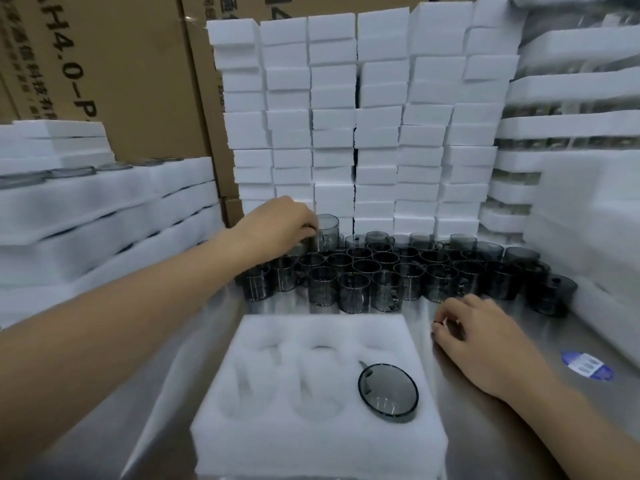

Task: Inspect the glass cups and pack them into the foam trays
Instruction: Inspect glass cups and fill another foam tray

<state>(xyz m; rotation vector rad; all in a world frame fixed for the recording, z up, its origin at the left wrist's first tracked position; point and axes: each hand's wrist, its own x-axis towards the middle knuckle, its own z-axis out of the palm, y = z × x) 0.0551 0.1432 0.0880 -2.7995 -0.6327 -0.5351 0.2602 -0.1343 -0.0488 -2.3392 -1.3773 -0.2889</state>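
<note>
A white foam tray (311, 441) lies on the steel table in front of me. One smoky grey glass cup (388, 389) sits in its right pocket; the two pockets to the left hold nothing. Behind the tray stand several grey glass cups (398, 275) in rows. My left hand (280, 223) reaches to the back left of the rows and grips a raised glass cup (327, 230). My right hand (478, 334) rests on the table to the right of the tray, fingers loosely curled, holding nothing that I can see.
Stacks of white foam blocks (363, 133) form a wall behind the cups. Packed foam trays (104, 216) are piled at the left and at the right (571, 133). Cardboard boxes (104, 74) stand at the back left. A blue sticker (587, 365) lies on the steel table (467, 410).
</note>
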